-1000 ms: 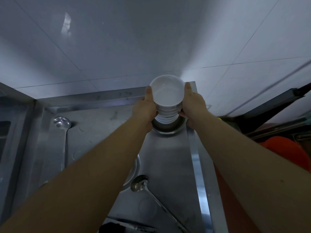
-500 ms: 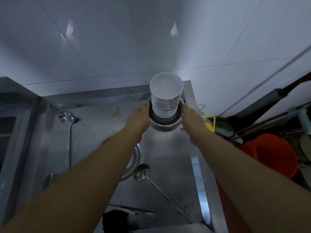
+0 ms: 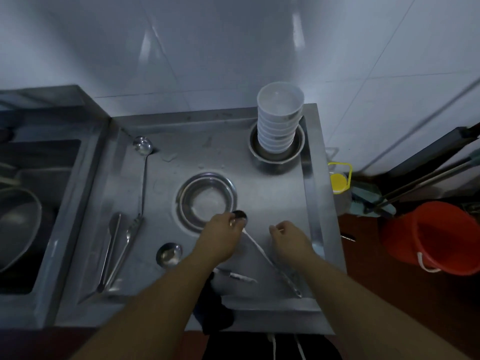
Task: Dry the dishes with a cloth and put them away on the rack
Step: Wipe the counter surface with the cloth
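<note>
A stack of white bowls (image 3: 279, 120) stands inside a steel bowl (image 3: 276, 154) at the back right corner of the steel drainboard (image 3: 275, 193). A long-handled steel ladle (image 3: 262, 252) lies slantwise near the front. My left hand (image 3: 220, 235) is at its cup end, with fingers curled round the neck just under the cup. To the right of the handle, my right hand (image 3: 288, 237) hovers with loosely curled fingers and holds nothing. A dark cloth (image 3: 214, 310) hangs over the front edge, partly hidden by my left forearm.
Nested steel bowls (image 3: 206, 201) sit mid-board. A second ladle (image 3: 142, 146), tongs (image 3: 110, 253), a small ladle (image 3: 168, 253) and a knife (image 3: 235, 276) lie around. A sink holding a pan (image 3: 18, 224) is on the left. An orange bucket (image 3: 436, 235) and a yellow-capped bottle (image 3: 339, 181) stand right.
Both hands have let go of the bowl stack, which now stands in the steel bowl, and pulled back to the front. My left hand has come down onto the ladle.
</note>
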A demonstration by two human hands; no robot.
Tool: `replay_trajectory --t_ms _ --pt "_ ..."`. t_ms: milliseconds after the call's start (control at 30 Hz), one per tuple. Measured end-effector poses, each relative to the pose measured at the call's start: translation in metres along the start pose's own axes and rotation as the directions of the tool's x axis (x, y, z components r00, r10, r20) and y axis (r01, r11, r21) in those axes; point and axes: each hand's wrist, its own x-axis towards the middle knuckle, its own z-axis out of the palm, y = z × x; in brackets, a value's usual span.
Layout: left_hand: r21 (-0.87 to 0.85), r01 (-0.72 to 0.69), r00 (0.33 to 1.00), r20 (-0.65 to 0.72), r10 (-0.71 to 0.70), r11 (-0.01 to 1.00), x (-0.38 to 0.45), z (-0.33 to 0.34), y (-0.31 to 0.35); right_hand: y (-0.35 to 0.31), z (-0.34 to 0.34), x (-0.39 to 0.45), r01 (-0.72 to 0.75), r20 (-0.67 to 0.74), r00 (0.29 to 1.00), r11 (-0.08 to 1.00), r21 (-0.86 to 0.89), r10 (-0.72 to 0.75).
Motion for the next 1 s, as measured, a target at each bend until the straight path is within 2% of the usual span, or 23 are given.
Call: replay_trajectory --t_ms 67,233,467,667,800,1000 --pt "0.101 -0.014 1.0 -0.011 0.015 0.995 -0.02 0.008 -0.014 0.015 0.009 -0.009 0.017 0.031 0.999 0.997 -0.08 -0.014" --pt "0.333 0.052 0.997 0.035 -0.067 0.941 -0.066 0.024 -0.052 0.041 0.026 -0.021 0.09 0.033 0.996 0.96 -0.264 -0.084" --pt "0.426 0.1 0.994 0.003 -0.112 0.899 -0.095 0.027 -0.098 0.042 0.043 -0.023 0.19 0.022 0.98 0.901 -0.39 -0.197" --pt "0.395 0.088 0.996 -0.004 -0.094 0.914 -0.091 0.022 -0.127 0.031 0.062 -0.017 0.167 0.012 0.983 0.867 -0.47 -0.183" --pt "0.364 0.044 0.998 0.015 -0.053 0.93 -0.086 0.014 -0.147 0.027 0.077 -0.015 0.098 -0.048 0.988 0.848 -0.521 -0.144" --pt "0.344 0.013 1.0 0.013 -0.018 0.939 -0.075 -0.018 -0.173 0.016 0.098 -0.013 0.053 -0.125 0.984 0.883 -0.467 -0.125"
